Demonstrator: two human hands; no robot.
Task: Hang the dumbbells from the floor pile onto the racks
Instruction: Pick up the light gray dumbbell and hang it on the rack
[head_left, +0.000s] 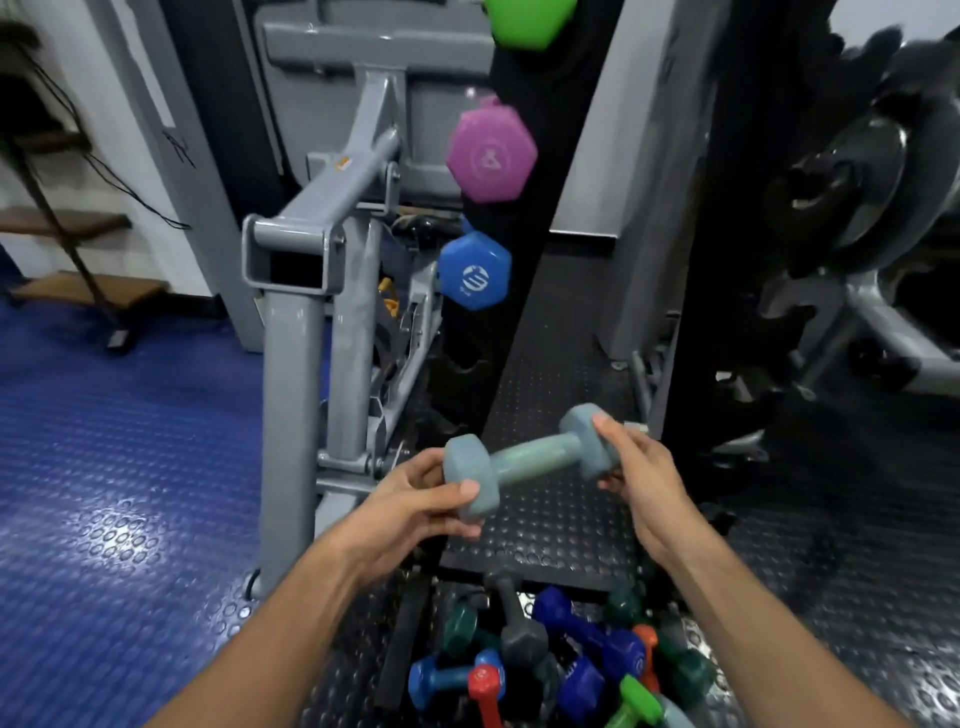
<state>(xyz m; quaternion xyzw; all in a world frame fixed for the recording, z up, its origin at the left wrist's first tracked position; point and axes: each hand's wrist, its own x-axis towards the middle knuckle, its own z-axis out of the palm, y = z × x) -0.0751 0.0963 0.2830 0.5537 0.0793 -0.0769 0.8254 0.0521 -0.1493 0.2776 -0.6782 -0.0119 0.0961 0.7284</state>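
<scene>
A grey-blue dumbbell (530, 459) hangs in the air in front of me, held level by both hands. My left hand (415, 499) grips its near-left head, thumb over the top. My right hand (631, 467) holds the far-right head with fingers curled round it. A black upright rack (511, 322) stands just behind, carrying a green dumbbell (530, 21), a purple one (491, 150) and a blue one (475, 270). The floor pile (561, 660) of several coloured dumbbells lies below my forearms.
A grey steel machine frame (306, 312) stands close on the left. Black weight plates on a stand (852, 197) fill the right. Black studded mat (545, 519) lies under the hands, blue studded flooring (104, 467) to the left. A wooden shelf unit (67, 249) sits far left.
</scene>
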